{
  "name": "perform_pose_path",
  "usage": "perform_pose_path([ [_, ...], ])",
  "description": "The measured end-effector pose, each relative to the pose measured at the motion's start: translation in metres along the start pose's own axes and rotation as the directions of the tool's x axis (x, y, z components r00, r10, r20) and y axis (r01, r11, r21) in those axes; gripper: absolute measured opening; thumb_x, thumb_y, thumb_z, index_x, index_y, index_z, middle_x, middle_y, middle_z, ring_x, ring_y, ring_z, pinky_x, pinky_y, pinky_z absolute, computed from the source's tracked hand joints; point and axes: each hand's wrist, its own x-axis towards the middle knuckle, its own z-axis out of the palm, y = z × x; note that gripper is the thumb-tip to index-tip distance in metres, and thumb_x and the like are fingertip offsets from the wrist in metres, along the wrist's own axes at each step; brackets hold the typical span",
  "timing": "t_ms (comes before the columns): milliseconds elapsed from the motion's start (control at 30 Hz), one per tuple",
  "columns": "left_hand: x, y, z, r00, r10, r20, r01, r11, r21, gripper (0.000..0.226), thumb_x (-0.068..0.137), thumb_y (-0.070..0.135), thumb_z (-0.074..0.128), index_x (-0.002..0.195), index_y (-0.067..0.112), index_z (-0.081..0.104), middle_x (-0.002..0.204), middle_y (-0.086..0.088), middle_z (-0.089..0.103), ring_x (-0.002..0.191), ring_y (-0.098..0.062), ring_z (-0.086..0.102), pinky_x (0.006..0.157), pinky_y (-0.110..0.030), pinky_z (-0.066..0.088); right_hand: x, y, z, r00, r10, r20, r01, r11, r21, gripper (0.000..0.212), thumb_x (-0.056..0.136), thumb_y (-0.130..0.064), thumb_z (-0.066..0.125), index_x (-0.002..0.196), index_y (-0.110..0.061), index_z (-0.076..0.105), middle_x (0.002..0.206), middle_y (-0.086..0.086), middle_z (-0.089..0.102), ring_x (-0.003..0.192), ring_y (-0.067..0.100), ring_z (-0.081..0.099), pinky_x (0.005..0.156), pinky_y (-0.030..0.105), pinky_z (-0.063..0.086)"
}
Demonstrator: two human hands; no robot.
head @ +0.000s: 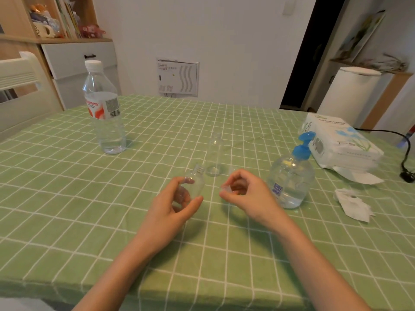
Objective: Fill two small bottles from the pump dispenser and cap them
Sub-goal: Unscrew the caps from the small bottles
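Covering the table is a green checked tablecloth (89, 209), with a large capped water bottle (105, 113) far off to the left and a tissue pack (341, 144) to the right. The pump dispenser (290, 176), with its blue head, stands upright just beside the right hand (247, 194), on its outer side. Its spout seems to point away and to the right.

One small clear bottle (214, 153) stands upright and uncapped beyond the gap between the hands. The other small bottle (196, 179) is in the left hand (173, 205), with thumb and fingers curled round its body. Its long axis is tilted, the open threaded neck pointing up and away. It looks empty.

The right hand pinches a small clear cap (226, 189) between thumb and fingertips.

The dispenser lies to the right of the held bottle, with the right hand between them. That hand is the nearer one to press the pump, though it would probably have to put the cap down first.
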Motion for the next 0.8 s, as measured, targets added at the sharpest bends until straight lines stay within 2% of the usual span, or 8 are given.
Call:
perform_pose_path([
  [100, 0.001, -0.001, 0.002, 1.000, -0.010, -0.009, 0.010, 1.000, -0.017, 0.030, 0.082, 0.029, 0.064, 0.110, 0.031, 0.053, 0.078, -0.002, 0.057, 0.059, -0.002, 0.050, 0.054, -0.018, 0.044, 0.008, 0.012, 0.013, 1.000, 0.015, -0.015, -0.016, 0.998, -0.066, 0.024, 0.077, -0.006, 0.074, 0.078, -0.021, 0.054, 0.092, 0.010, 0.070, 0.085, 0.026, 0.067, 0.081, 0.033, 0.056],
  [200, 0.001, -0.003, 0.003, 1.000, -0.024, -0.018, 0.023, 1.000, -0.017, 0.034, 0.078, 0.040, 0.062, 0.110, 0.032, 0.053, 0.080, -0.002, 0.058, 0.062, -0.003, 0.053, 0.057, -0.018, 0.046, 0.011, 0.019, 0.021, 0.998, -0.025, -0.051, 0.020, 0.995, -0.102, 0.022, 0.078, -0.007, 0.072, 0.081, -0.021, 0.055, 0.088, 0.004, 0.069, 0.084, 0.021, 0.068, 0.075, 0.023, 0.056],
  [333, 0.001, -0.005, 0.002, 0.999, -0.034, -0.026, 0.033, 0.999, -0.030, 0.041, 0.071, 0.051, 0.059, 0.109, 0.035, 0.053, 0.083, -0.002, 0.060, 0.069, -0.007, 0.058, 0.061, -0.019, 0.049, 0.012, 0.022, 0.024, 0.998, -0.045, -0.033, 0.037, 0.977, -0.211, 0.027, 0.077, -0.014, 0.075, 0.097, -0.020, 0.058, 0.095, -0.001, 0.070, 0.087, 0.011, 0.064, 0.082, 0.018, 0.050],
  [500, -0.001, -0.007, 0.002, 0.999, -0.038, -0.031, 0.037, 0.998, -0.056, 0.038, 0.071, 0.050, 0.060, 0.107, 0.038, 0.054, 0.082, -0.001, 0.060, 0.071, -0.011, 0.060, 0.063, -0.024, 0.050, 0.010, 0.022, 0.023, 1.000, -0.021, -0.007, 0.019, 0.968, -0.250, 0.039, 0.078, -0.019, 0.076, 0.112, -0.021, 0.057, 0.108, -0.004, 0.067, 0.092, 0.003, 0.057, 0.082, 0.009, 0.040],
  [567, 0.000, -0.005, 0.003, 0.999, -0.038, -0.032, 0.035, 0.996, -0.081, 0.041, 0.070, 0.052, 0.061, 0.108, 0.037, 0.054, 0.082, -0.001, 0.061, 0.070, -0.012, 0.060, 0.063, -0.027, 0.052, 0.008, 0.020, 0.020, 1.000, -0.015, -0.014, 0.011, 0.971, -0.240, 0.042, 0.077, -0.021, 0.077, 0.114, -0.023, 0.056, 0.107, -0.008, 0.063, 0.092, 0.001, 0.056, 0.077, 0.001, 0.038],
  [667, 0.002, 0.000, 0.010, 0.999, -0.038, -0.012, 0.036, 0.991, -0.129, 0.048, 0.067, 0.053, 0.062, 0.112, 0.039, 0.052, 0.081, 0.002, 0.062, 0.071, -0.013, 0.061, 0.062, -0.028, 0.053, -0.001, 0.016, 0.008, 0.997, -0.051, -0.058, 0.037, 0.977, -0.212, 0.033, 0.080, -0.023, 0.075, 0.106, -0.029, 0.056, 0.097, -0.014, 0.061, 0.086, -0.006, 0.055, 0.072, 0.000, 0.041],
  [733, 0.006, 0.006, 0.019, 0.999, -0.039, 0.011, 0.040, 0.986, -0.164, 0.049, 0.065, 0.055, 0.062, 0.110, 0.041, 0.050, 0.081, 0.002, 0.063, 0.070, -0.015, 0.061, 0.062, -0.030, 0.053, -0.010, 0.014, -0.006, 0.992, -0.066, -0.105, 0.047, 0.983, -0.175, 0.023, 0.083, -0.021, 0.070, 0.100, -0.029, 0.058, 0.092, -0.008, 0.065, 0.083, -0.001, 0.058, 0.072, 0.007, 0.045],
  [800, 0.012, 0.014, 0.033, 0.999, -0.033, 0.042, 0.040, 0.984, -0.176, 0.047, 0.064, 0.057, 0.062, 0.104, 0.038, 0.048, 0.083, -0.005, 0.064, 0.074, -0.026, 0.062, 0.068, -0.040, 0.056, -0.018, 0.012, -0.024, 0.988, -0.058, -0.142, 0.039, 0.990, -0.136, 0.016, 0.086, -0.016, 0.066, 0.094, -0.028, 0.061, 0.087, 0.000, 0.067, 0.075, 0.004, 0.059, 0.067, 0.008, 0.045],
])
